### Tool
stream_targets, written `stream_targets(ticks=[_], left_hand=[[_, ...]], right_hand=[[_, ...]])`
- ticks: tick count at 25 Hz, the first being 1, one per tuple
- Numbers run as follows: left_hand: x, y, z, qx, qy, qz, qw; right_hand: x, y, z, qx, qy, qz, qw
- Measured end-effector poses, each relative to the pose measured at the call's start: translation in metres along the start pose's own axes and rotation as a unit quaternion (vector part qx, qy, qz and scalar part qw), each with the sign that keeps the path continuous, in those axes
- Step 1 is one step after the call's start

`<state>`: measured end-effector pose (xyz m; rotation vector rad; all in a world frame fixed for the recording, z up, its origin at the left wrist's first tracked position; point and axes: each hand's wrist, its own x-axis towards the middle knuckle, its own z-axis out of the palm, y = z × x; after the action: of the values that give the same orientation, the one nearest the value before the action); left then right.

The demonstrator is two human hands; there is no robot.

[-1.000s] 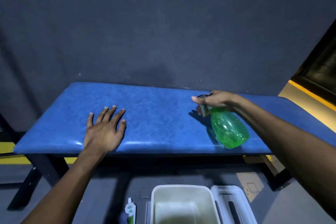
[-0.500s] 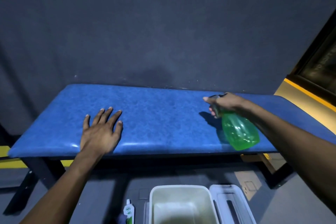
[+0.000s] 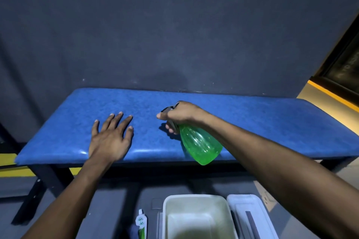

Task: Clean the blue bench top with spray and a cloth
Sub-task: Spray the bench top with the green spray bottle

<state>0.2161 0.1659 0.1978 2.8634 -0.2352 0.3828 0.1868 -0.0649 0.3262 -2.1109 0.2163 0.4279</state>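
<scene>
The blue padded bench top (image 3: 262, 122) runs across the middle of the view against a dark wall. My right hand (image 3: 180, 114) grips the trigger head of a green translucent spray bottle (image 3: 200, 145), held tilted above the bench's middle with the nozzle facing left. My left hand (image 3: 110, 137) lies flat on the bench's near left part, fingers spread, holding nothing. The two hands are a short gap apart. No cloth is in view.
On the dark floor below the bench stand a white open bin (image 3: 196, 217) and its lid (image 3: 250, 217) to the right. A small green-and-white pouch (image 3: 141, 225) stands left of the bin. Black bench legs (image 3: 50, 176) are at the left; a yellow-edged doorway (image 3: 330, 93) at the right.
My right hand has carried the spray bottle leftward along the bench, closer to my left hand. My left hand has stayed flat in about the same place.
</scene>
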Motion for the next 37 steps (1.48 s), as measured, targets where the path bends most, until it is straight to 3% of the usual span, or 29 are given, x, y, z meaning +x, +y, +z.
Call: stream_targets(ticks=[2, 4, 6, 9, 15, 21, 25, 29, 32, 37], left_hand=[[0.0, 0.0, 0.0, -0.001, 0.001, 0.002, 1.0], [0.0, -0.001, 0.001, -0.002, 0.0, 0.004, 1.0], [0.0, -0.001, 0.001, -0.004, -0.002, 0.004, 1.0], [0.0, 0.0, 0.001, -0.005, -0.002, 0.005, 1.0], [-0.002, 0.001, -0.002, -0.005, -0.006, 0.005, 1.0], [-0.002, 0.001, -0.001, -0.001, -0.006, 0.004, 1.0], [-0.003, 0.002, -0.001, -0.001, -0.009, 0.003, 1.0], [-0.003, 0.001, -0.002, -0.002, -0.009, 0.003, 1.0], [-0.002, 0.001, -0.001, 0.0, -0.012, 0.005, 1.0], [-0.002, 0.001, -0.002, 0.0, -0.009, 0.001, 1.0]], right_hand=[[-0.004, 0.006, -0.014, 0.024, 0.014, -0.021, 0.999], [-0.008, 0.017, -0.04, 0.032, 0.081, -0.014, 0.996], [-0.014, 0.035, -0.077, -0.065, 0.156, 0.002, 0.986], [-0.026, 0.07, -0.132, -0.111, 0.187, 0.039, 0.975], [-0.051, 0.122, -0.182, -0.004, 0.27, 0.066, 0.961], [-0.05, 0.106, -0.171, 0.007, 0.14, 0.08, 0.987], [-0.043, 0.089, -0.144, -0.027, 0.139, 0.1, 0.985], [-0.035, 0.047, -0.104, -0.029, 0.087, 0.029, 0.995], [-0.024, 0.024, -0.05, 0.031, 0.047, 0.03, 0.998], [-0.017, -0.005, -0.002, 0.005, 0.02, -0.004, 1.0]])
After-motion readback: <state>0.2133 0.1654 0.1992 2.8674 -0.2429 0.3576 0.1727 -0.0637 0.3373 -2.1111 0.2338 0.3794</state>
